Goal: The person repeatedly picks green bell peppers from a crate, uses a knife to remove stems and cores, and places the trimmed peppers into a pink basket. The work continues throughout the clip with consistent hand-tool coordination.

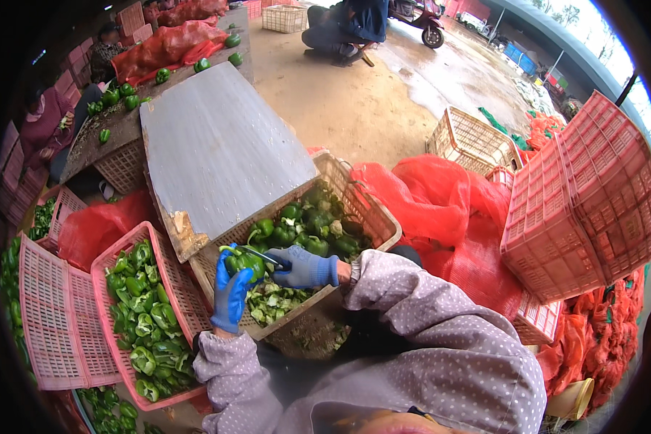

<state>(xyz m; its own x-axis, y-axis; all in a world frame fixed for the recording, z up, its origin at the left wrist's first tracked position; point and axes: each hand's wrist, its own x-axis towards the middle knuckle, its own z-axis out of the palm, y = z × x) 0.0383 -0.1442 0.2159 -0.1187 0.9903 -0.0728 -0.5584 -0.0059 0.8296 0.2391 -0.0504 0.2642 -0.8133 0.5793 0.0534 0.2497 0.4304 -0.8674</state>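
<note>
My left hand [232, 295], in a blue and grey work glove, grips a green bell pepper [245, 265] with its stem upward. In my gloved right hand [304, 267] is a knife [266, 256]; its blade lies against the pepper near the stem. Both hands are above a plastic crate [382, 219]. Whole green peppers [317, 247] fill the far part of that crate, and cut pieces [274, 301] lie in its near part. To my left stands a pink crate [100, 304] of cut, hollowed peppers [146, 314].
A grey board [222, 141] covers part of the crate's far left side. Red mesh sacks [439, 190] lie to the right, beside stacked pink crates [575, 200]. Peppers lie on a long table [95, 144], where a person [49, 125] sits. Another person [347, 27] crouches beyond.
</note>
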